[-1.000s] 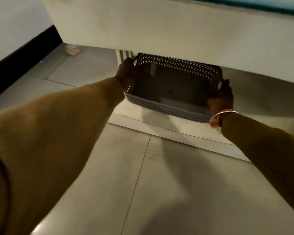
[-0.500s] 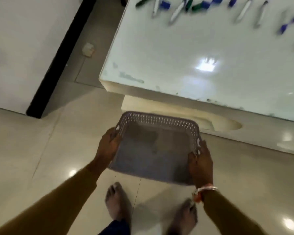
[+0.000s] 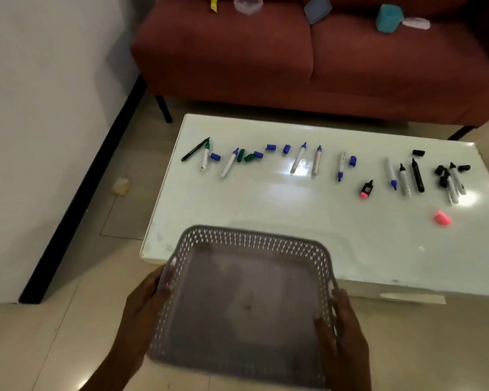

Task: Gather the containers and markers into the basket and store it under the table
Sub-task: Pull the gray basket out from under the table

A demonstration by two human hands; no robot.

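I hold an empty grey perforated basket [image 3: 251, 238] level in front of the white table [image 3: 294, 210], its far rim over the table's near edge. My left hand [image 3: 137, 320] grips its left side and my right hand [image 3: 346, 337] grips its right side. Several uncapped markers [image 3: 299, 158] and loose caps lie in a row across the table's far half, with a pink highlighter [image 3: 366, 189] and a pink cap [image 3: 442, 217] at the right. On the red sofa [image 3: 266, 52] behind lie a clear container [image 3: 248, 4], a grey lid [image 3: 317, 8] and a teal container [image 3: 389, 18].
A white wall with a black skirting strip [image 3: 82, 190] runs along the left. A small pale object [image 3: 121, 186] lies on the tiled floor between wall and table. A yellow item [image 3: 214, 2] rests on the sofa's left cushion.
The basket came out from under the table and rose to tabletop height in both hands. My view lifted from the floor to the table and sofa.
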